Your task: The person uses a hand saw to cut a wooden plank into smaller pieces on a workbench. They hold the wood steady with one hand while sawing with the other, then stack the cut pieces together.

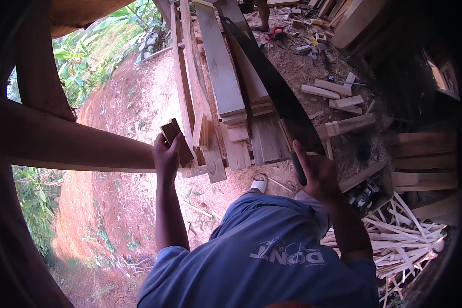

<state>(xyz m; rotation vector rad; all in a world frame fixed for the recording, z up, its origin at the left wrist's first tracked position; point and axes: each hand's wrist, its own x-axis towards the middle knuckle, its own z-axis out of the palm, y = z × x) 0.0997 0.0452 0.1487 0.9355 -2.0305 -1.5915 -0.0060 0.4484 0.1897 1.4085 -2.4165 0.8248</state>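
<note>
The person's left hand [168,153] is closed around a short, dark brown wooden block [175,134], just left of the near ends of long, pale wooden planks [218,77]. Well apart from it, the right hand [315,172] grips a long handsaw with a broad dark blade [274,79], slanting up past the planks. Near the right forearm is a metallic machine [363,195]; whether a box holds it, I cannot tell. Thin pale wood strips [400,238] lie heaped beside it.

Pale printed lettering [292,253] (upside down in this view) stands across the blue shirt [215,269].
</note>
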